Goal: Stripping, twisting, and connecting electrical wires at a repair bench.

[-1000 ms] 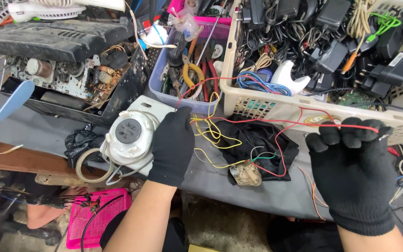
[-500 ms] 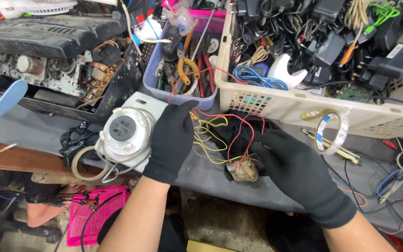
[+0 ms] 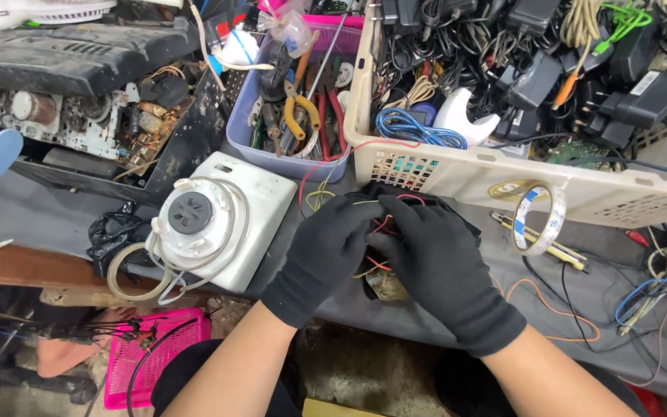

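Both hands wear black gloves and meet over a bundle of red and yellow wires (image 3: 384, 224) on the grey workbench. My left hand (image 3: 324, 251) pinches the wires from the left. My right hand (image 3: 435, 266) closes on the same wires from the right, its fingers touching the left hand's. Under the hands lie a black cloth (image 3: 457, 216) and a small brownish part (image 3: 389, 286), mostly hidden. A white fan motor housing (image 3: 214, 224) with a round hub sits just left of my left hand, apart from it.
A cream basket (image 3: 619, 197) of black adapters and cables stands behind the hands. A lavender tub (image 3: 252, 147) holds pliers and tools. An opened electronics chassis (image 3: 86, 123) is at the far left. A tape roll (image 3: 538, 216) leans on the basket. Loose wires (image 3: 658, 286) lie right.
My right hand came in from the far right to the bundle beside my left hand. My left hand left the motor housing and took the wires, which went from stretched to gathered.
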